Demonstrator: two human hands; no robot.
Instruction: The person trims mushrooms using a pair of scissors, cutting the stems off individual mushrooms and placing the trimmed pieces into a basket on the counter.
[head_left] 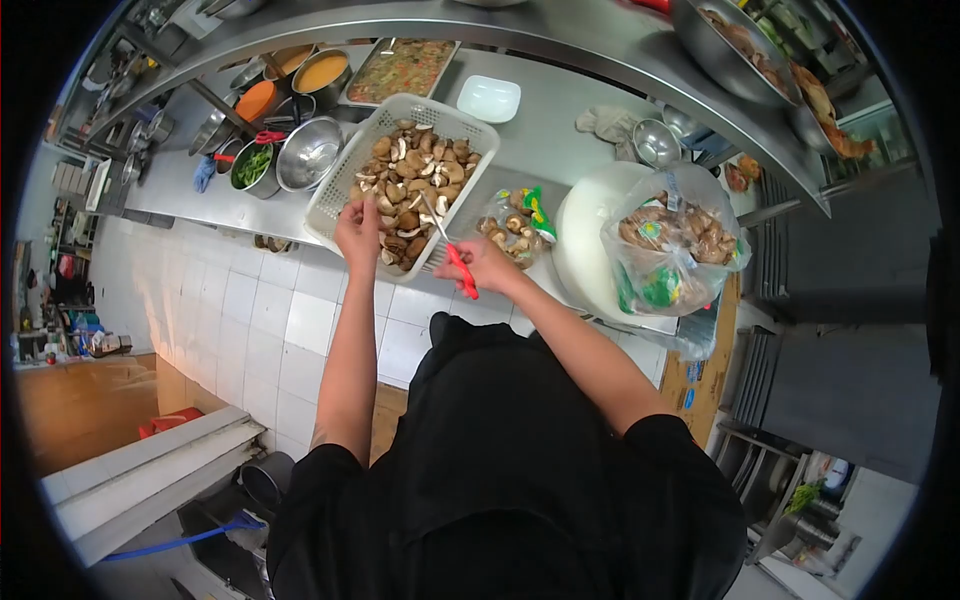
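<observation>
A pale plastic basket (478,133) holds many brown-capped mushrooms (405,185), some with white cut faces showing. My right hand (487,266) grips a pair of scissors (462,268) by its red handles, and the blades point up over the basket's near right side. At the basket's near left edge is my left hand (358,232), its fingers drawn together; what they hold, if anything, is too small to name. Just right of the scissors lies a clear bag of whole mushrooms (510,228) with green and yellow print.
A white round tub (585,235) stands to the right, beside a larger plastic bag of mushrooms (675,235). Steel bowls (310,153), a pot of orange liquid (322,75) and a food tray (400,70) line the left and back. A steel shelf (560,40) crosses above.
</observation>
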